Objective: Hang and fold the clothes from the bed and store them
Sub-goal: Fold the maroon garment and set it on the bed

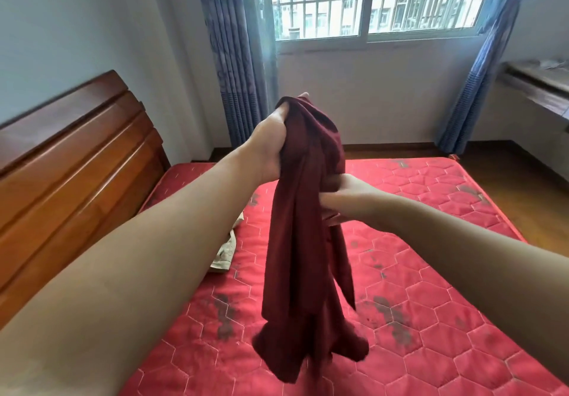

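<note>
A dark maroon garment (303, 241) hangs bunched above the red quilted mattress (431, 257). My left hand (271, 143) grips its top end, held high in front of me. My right hand (341, 198) reaches in from the right and holds the cloth about halfway down, fingers partly buried in the folds. The garment's lower end dangles just over the mattress. A beige garment (226, 251) lies crumpled on the mattress, mostly hidden behind my left forearm.
A wooden headboard (70, 161) stands at the left. A barred window (378, 1) with blue curtains (237, 66) faces me. A desk or shelf (542, 88) runs along the right wall. Wooden floor (523, 186) shows past the mattress's right edge.
</note>
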The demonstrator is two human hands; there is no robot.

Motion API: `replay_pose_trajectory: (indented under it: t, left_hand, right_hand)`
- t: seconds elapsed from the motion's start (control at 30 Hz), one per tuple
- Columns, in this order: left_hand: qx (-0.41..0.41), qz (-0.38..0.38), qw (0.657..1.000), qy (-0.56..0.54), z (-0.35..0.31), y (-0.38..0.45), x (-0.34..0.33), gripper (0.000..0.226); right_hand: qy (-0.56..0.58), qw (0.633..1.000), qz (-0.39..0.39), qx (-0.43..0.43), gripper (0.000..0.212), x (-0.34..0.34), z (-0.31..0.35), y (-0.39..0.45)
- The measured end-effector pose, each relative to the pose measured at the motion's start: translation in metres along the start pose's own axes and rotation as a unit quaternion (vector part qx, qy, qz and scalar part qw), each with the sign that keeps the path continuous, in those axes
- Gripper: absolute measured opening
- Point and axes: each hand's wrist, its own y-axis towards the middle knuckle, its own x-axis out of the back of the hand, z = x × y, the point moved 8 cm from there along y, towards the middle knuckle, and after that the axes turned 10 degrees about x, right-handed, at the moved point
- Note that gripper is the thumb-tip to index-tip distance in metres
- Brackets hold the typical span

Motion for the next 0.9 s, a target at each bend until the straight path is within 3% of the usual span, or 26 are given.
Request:
replay_pose_trajectory:
  t: [0.1,0.17,0.23,0.3,0.37,0.43,0.5,0.6,0.7,0.8,0.9]
  left_hand:
    - [-0.001,-0.003,1.0,-0.011,-0.004,0.001,0.01,0.034]
    - [-0.006,-0.018,1.0,-0.014,-0.008,0.005,0.02,0.035]
    - [-0.016,-0.038,0.999,-0.016,-0.013,0.005,0.028,0.034]
    - [-0.027,-0.048,0.998,-0.022,-0.018,0.004,0.034,0.034]
    - [-0.057,-0.078,0.995,-0.017,-0.025,-0.001,0.043,0.031]
    - [-0.114,-0.156,0.981,0.033,-0.04,-0.007,0.066,0.028]
    - [-0.161,-0.209,0.957,0.12,-0.052,-0.011,0.088,0.035]
    - [-0.219,-0.234,0.911,0.259,-0.059,-0.019,0.097,0.034]
    - [-0.245,-0.213,0.873,0.364,-0.058,-0.02,0.086,0.044]
    - [-0.22,-0.179,0.873,0.396,-0.054,-0.017,0.083,0.052]
    - [-0.184,-0.119,0.912,0.348,-0.045,-0.018,0.076,0.033]
  right_hand:
    - [0.154,0.986,-0.058,-0.016,0.037,0.0,-0.001,0.0]
    - [0.153,0.987,-0.046,0.005,0.041,-0.005,0.004,-0.001]
    - [-0.027,0.995,-0.06,0.071,0.03,-0.003,0.009,-0.002]
    - [-0.308,0.938,-0.081,0.137,0.032,0.005,0.021,-0.002]
    - [-0.392,0.906,-0.065,0.148,0.042,0.018,0.034,-0.001]
    - [-0.302,0.944,-0.058,0.12,0.039,0.047,0.044,-0.001]
    - [-0.113,0.983,-0.122,0.08,0.031,0.089,0.049,-0.001]
    - [-0.012,0.967,-0.247,0.064,0.029,0.131,0.051,0.0]
    - [0.069,0.95,-0.301,0.048,0.027,0.137,0.058,0.006]
    - [0.224,0.931,-0.286,0.034,0.021,0.126,0.07,0.016]
    - [0.218,0.944,-0.242,0.044,0.031,0.12,0.088,0.023]
